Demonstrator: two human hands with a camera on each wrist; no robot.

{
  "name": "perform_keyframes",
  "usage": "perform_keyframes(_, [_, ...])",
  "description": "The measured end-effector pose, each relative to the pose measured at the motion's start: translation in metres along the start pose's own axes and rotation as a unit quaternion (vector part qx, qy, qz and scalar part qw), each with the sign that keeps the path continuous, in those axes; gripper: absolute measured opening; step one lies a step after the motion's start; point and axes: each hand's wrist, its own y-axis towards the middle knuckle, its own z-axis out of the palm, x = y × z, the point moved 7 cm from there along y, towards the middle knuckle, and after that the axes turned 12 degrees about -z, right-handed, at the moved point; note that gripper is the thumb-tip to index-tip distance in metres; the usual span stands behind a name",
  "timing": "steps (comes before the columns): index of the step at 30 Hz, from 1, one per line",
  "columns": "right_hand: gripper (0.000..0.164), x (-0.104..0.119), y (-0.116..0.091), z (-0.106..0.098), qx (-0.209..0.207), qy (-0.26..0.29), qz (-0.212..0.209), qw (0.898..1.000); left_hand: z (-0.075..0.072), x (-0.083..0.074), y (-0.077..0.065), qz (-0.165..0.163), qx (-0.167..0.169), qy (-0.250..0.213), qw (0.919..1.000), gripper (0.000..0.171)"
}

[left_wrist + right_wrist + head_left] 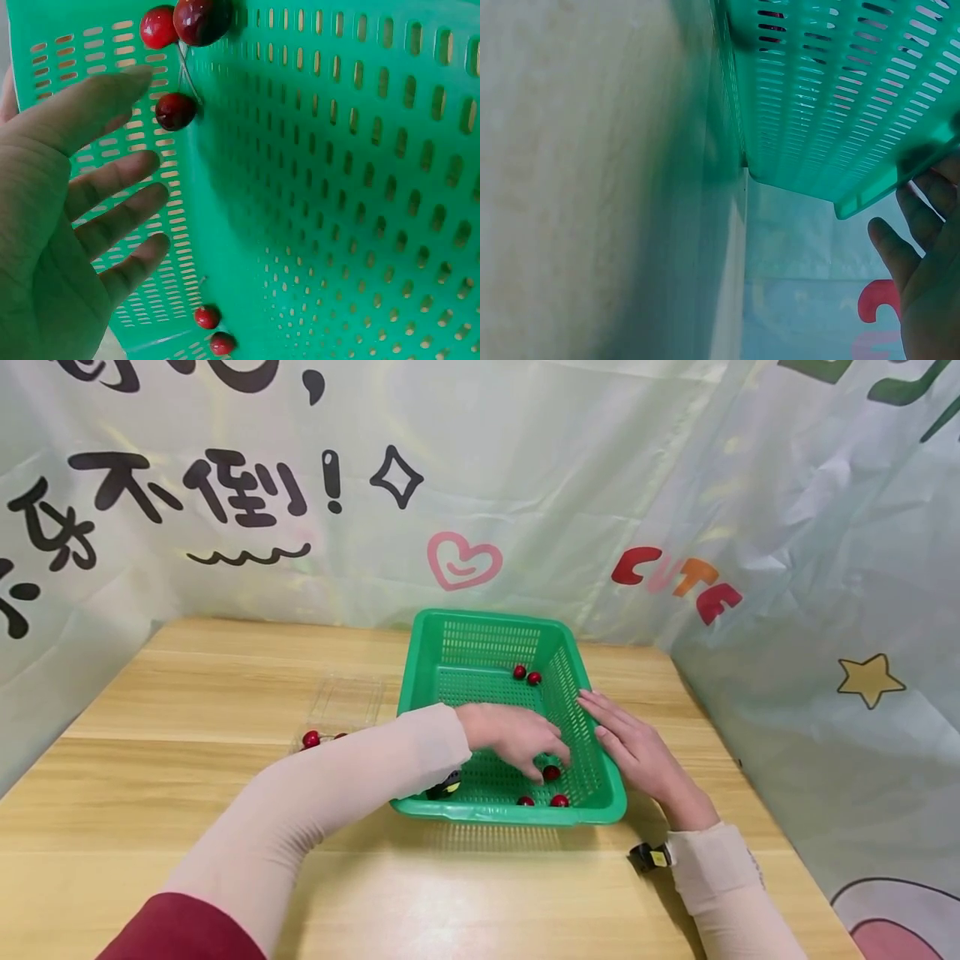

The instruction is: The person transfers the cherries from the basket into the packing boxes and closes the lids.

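A green plastic basket [510, 815] with slotted walls stands on the table. My left hand [521, 739] reaches down into it, fingers spread and loosely bent. One dark red cherry [551, 772] lies by its fingertips; in the left wrist view, a gap shows between the thumb and this stemmed cherry [175, 111]. Two more cherries [559, 801] sit at the near wall, and another two cherries [534, 677] lie toward the far right corner. My right hand [637, 752] rests on the basket's right rim, fingers fairly straight; the right wrist view shows its fingertips [921, 214] at the rim.
Left of the basket, a clear plastic box [347, 700] with its lid raised holds cherries [311, 739], partly hidden behind my left sleeve. The wooden table [187, 693] meets a printed cloth backdrop [555, 527] at the back and sides.
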Motion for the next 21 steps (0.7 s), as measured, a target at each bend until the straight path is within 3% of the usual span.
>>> perform_keyframes(17, [0.045, 0.002, 0.000, 0.000, -0.008, 0.000, -0.014, 1.000, 0.014, -0.002, 0.009, -0.001, 0.027, 0.020, 0.9994, 0.040])
perform_keyframes(21, [0.045, 0.002, 0.000, -0.001, -0.011, 0.003, -0.015, 1.000, 0.016, -0.004, 0.012, 0.008, 0.024, 0.027, 0.9993, 0.030])
